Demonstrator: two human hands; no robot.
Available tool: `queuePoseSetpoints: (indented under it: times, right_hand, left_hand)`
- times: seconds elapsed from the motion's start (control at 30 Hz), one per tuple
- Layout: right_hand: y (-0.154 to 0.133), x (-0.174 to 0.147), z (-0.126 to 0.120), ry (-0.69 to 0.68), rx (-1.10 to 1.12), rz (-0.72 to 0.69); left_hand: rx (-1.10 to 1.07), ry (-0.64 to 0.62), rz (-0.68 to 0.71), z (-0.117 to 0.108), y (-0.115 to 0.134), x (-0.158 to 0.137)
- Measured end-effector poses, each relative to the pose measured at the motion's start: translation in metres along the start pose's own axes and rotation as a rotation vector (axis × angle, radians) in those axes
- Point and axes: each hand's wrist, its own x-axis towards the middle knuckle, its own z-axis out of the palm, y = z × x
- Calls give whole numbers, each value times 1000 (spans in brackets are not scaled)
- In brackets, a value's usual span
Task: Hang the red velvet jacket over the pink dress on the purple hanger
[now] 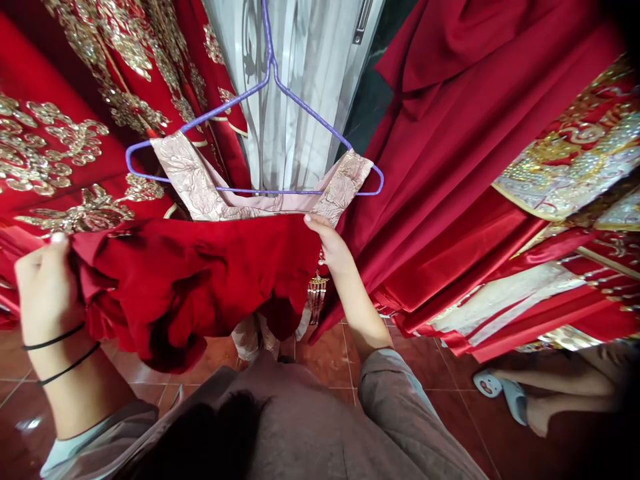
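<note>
A red velvet garment (200,273) is stretched sideways between my two hands, its left side bunched and its lower edge hanging in folds. My left hand (47,287) is closed on its left end, with two black bands round the wrist. At the upper right corner, my right hand (327,243) pinches the cloth with the thumb on top. Just behind it, a pale pink patterned dress (193,177) hangs by its straps on a purple hanger (310,113); the red cloth hides its middle. A beaded tassel (317,293) dangles below my right hand.
Red garments with gold sequin embroidery (50,147) hang at the left. On the right hang plain dark red cloth (450,133) and a beaded garment (580,153). A white curtain (300,80) is behind the hanger. Another person's legs (565,387) and slippers (513,400) show at lower right.
</note>
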Motion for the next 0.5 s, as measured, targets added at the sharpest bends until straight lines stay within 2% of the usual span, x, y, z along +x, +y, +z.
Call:
queuePoseSetpoints:
  times: [0.23, 0.37, 0.5]
  right_hand:
    - [-14, -2, 17, 17, -72, -47]
    - [-16, -6, 18, 8, -83, -16]
    - [-7, -2, 15, 31, -46, -11]
  left_hand:
    - [-180, -98, -24, 24, -13, -1]
    - [-210, -108, -32, 25, -13, -2]
    - [-181, -130, -66, 26, -11, -6]
